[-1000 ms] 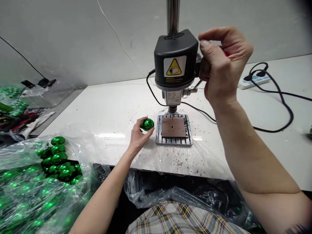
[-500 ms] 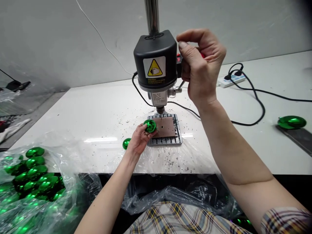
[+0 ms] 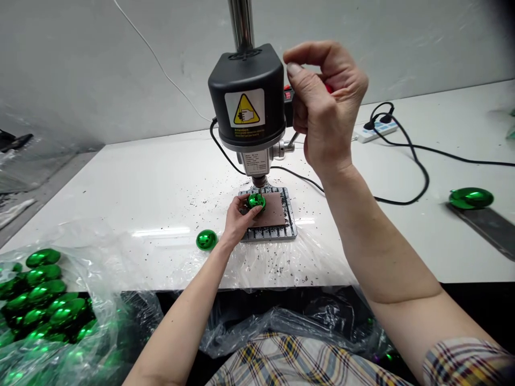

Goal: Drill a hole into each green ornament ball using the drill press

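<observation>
My left hand [image 3: 238, 217] grips a shiny green dome-shaped piece [image 3: 256, 201] by its edge, over the brown board [image 3: 274, 212] on the metal base [image 3: 277, 232] of a bench drill press [image 3: 247, 96]. The chuck [image 3: 259, 181] hangs just above the piece; whether the bit touches it I cannot tell. Raised at the right of the motor housing, my right hand [image 3: 328, 99] is closed around the feed lever [image 3: 293, 141], with a bit of red showing at the fingers. Another green piece [image 3: 206, 239] lies left of the base.
A clear plastic bag [image 3: 107, 257] at the left holds many green pieces [image 3: 46, 292]. At the right, a green piece [image 3: 471, 197] rests at the end of a dark flat bar [image 3: 485, 228]. A power strip [image 3: 376, 130] and black cable [image 3: 422, 182] lie behind. Dark shavings litter the white table [image 3: 161, 177].
My left hand has carried the green piece rightward onto the board under the chuck, and its grip has turned. My right hand remains at the lever. The view has shifted slightly.
</observation>
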Demonstrator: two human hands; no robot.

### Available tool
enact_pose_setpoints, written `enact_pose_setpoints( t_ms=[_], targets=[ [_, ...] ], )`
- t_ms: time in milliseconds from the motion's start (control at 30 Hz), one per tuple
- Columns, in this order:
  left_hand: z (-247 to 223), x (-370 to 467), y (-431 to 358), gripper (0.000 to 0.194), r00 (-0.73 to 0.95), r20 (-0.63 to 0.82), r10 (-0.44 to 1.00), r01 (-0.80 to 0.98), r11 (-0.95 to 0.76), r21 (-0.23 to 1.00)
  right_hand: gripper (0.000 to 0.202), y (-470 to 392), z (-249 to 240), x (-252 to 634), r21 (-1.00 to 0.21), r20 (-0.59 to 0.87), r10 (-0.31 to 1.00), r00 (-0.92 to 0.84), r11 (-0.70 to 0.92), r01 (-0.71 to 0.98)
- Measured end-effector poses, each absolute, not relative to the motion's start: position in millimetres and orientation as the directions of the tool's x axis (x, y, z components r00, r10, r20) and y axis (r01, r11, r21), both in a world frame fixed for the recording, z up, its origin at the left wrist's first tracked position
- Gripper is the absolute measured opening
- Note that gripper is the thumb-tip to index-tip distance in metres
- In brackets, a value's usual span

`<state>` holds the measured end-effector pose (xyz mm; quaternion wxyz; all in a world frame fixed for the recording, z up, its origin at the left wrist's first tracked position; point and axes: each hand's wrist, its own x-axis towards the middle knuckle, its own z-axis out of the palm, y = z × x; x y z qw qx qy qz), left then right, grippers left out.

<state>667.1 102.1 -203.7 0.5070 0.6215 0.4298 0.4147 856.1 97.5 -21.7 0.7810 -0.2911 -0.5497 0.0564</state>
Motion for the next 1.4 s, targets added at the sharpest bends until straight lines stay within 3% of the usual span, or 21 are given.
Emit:
enact_pose_setpoints(
  t_ms=[167, 367, 900, 1133, 1400],
  targets=[
    [-204.6, 673.0, 97.9, 0.05, 0.253, 0.173, 0.952, 0.285, -0.244, 0.927, 0.007, 93.7, -19.7, 853.4, -0.554, 0.803, 0.426, 0.416, 0.791, 0.259],
    [-207.6, 680.4, 95.3, 0.053, 0.176, 0.174, 0.969, 0.397, -0.232, 0.888, 0.004, 89.6, -15.6, 848.2, -0.513, 0.805, 0.411, 0.428, 0.844, 0.155],
    [-212.3, 683.5, 86.9, 0.055, 0.265, 0.244, 0.933, 0.336, -0.326, 0.884, 0.01, 80.9, -17.5, 843.2, -0.545, 0.777, 0.459, 0.431, 0.833, 0.097],
    [-214.3, 682.3, 87.4, 0.053, 0.266, 0.256, 0.929, 0.308, -0.334, 0.891, 0.013, 76.9, -39.1, 843.5, -0.433, 0.876, 0.291, 0.384, 0.825, 0.363],
    [-215.1, 682.4, 86.8, 0.054, 0.266, 0.244, 0.933, 0.303, -0.321, 0.897, 0.005, 59.3, -60.8, 831.7, -0.358, 0.889, 0.198, 0.414, 0.864, 0.354]
  ],
)
